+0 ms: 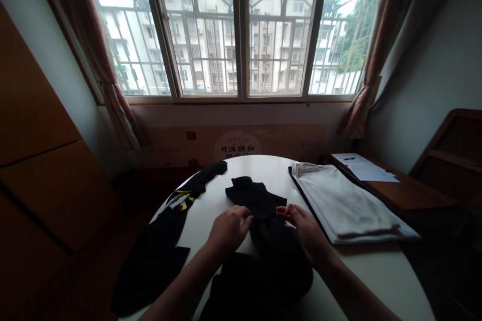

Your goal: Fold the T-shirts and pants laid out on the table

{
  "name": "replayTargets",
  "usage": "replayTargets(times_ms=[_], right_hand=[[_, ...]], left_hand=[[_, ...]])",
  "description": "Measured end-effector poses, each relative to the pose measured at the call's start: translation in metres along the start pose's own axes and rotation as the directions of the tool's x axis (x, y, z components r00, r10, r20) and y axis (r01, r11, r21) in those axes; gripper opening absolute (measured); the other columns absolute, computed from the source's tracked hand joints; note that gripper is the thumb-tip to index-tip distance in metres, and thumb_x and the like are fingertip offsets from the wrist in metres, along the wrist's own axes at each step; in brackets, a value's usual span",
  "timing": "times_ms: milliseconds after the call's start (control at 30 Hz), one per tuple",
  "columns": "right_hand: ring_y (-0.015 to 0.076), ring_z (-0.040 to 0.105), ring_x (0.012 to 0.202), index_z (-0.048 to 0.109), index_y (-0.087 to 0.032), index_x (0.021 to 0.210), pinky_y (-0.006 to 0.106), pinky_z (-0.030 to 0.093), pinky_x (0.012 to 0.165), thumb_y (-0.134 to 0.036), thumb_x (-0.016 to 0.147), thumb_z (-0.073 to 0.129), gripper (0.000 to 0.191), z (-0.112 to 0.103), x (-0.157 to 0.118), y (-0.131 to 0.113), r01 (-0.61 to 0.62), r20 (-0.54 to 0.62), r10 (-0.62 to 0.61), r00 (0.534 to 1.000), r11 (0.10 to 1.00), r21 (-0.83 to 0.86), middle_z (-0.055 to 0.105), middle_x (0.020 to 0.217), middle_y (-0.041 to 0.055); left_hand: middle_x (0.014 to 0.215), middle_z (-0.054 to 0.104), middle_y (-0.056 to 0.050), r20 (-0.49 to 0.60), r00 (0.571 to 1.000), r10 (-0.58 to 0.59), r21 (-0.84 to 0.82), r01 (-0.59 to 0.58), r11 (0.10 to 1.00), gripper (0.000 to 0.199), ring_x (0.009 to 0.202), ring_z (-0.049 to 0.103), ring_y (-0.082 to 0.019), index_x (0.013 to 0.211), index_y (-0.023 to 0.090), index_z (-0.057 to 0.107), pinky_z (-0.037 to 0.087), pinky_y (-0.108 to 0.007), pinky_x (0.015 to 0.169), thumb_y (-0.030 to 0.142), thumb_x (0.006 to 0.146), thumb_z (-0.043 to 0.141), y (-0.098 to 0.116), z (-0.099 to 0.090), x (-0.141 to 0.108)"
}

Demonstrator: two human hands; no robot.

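Note:
A black garment [259, 200] lies on the white round table in front of me, its upper part spread flat and its nearer part bunched in dark folds. My left hand [230, 226] is at its left edge, fingers curled with thumb and forefinger pinching the cloth. At the opposite edge my right hand [303, 230] has its fingertips on the fabric, thumb bent toward the fingers. The exact grip of the right hand is partly hidden. Whether the dark cloth nearest my body belongs to the same garment, I cannot tell.
Along the table's [259, 162] left edge lies a black garment with yellow and grey marks [184, 200]. Folded white cloth [339, 200] rests on something dark at the right. Beyond it, papers [363, 166] lie on a brown wooden surface. A barred window stands behind.

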State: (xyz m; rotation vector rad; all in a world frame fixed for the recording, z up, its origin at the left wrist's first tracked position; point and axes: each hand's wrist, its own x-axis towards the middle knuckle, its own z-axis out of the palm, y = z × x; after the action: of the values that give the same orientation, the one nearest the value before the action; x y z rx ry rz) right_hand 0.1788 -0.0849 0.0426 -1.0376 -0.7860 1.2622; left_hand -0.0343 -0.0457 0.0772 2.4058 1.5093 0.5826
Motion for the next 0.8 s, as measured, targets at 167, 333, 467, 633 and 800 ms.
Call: replayTargets(times_ms=[167,333,467,633,800], right_hand=[[0.0219,0.067,0.092,0.078,-0.018,0.088,0.033,0.049,0.083,-0.054,0.061,0.09,0.046,-0.002,0.001,-0.001,0.067,-0.06,-0.065,0.996,0.997,0.025,0.077,0.096,0.0076],[0.0181,0.067,0.086,0.08,-0.02,0.084,0.028,0.049,0.075,-0.05,0.051,0.095,0.047,-0.002,0.001,-0.004,0.027,-0.048,-0.019,0.999,0.985,0.169,0.077,0.088,0.0052],[0.0175,0.068,0.087,0.081,-0.021,0.089,0.027,0.05,0.075,-0.047,0.053,0.096,0.046,0.002,-0.003,-0.01,0.014,0.025,-0.02,0.999,0.979,0.203,0.077,0.09,0.0052],[0.0178,0.067,0.089,0.08,-0.023,0.096,0.028,0.051,0.077,-0.037,0.05,0.097,0.051,0.005,-0.009,-0.02,0.001,0.072,-0.017,0.997,0.976,0.217,0.076,0.098,0.0051],[0.0222,0.066,0.094,0.078,-0.02,0.09,0.032,0.05,0.08,-0.054,0.057,0.091,0.048,-0.001,-0.004,-0.015,0.045,0.025,-0.047,0.999,0.996,0.079,0.075,0.096,0.0078]], left_hand=[[0.11,0.074,-0.006,0.118,0.993,-0.002,-0.031,0.006,0.999,0.034,0.1,0.068,-0.026,0.119,0.023,0.066,0.051,-0.034,0.082,0.038,0.089,0.061,-0.009,0.024,0.005],[0.136,0.064,-0.009,0.195,0.98,-0.028,-0.032,0.035,0.999,0.057,0.124,0.06,-0.028,0.138,0.02,0.055,0.046,-0.038,0.104,0.033,0.084,0.067,0.002,0.03,-0.003],[0.129,0.067,-0.009,0.206,0.978,-0.035,0.02,0.032,0.999,0.044,0.121,0.06,-0.028,0.129,0.019,0.062,0.047,-0.038,0.101,0.026,0.085,0.064,0.004,0.03,-0.001],[0.114,0.067,-0.009,0.139,0.988,-0.06,0.118,0.044,0.992,0.028,0.112,0.061,-0.028,0.112,0.02,0.068,0.048,-0.037,0.091,0.017,0.086,0.057,-0.001,0.032,0.003],[0.104,0.067,-0.011,-0.01,0.996,-0.091,0.066,0.092,0.994,0.023,0.103,0.061,-0.028,0.095,0.017,0.067,0.046,-0.037,0.086,0.008,0.08,0.051,-0.019,0.031,0.01]])
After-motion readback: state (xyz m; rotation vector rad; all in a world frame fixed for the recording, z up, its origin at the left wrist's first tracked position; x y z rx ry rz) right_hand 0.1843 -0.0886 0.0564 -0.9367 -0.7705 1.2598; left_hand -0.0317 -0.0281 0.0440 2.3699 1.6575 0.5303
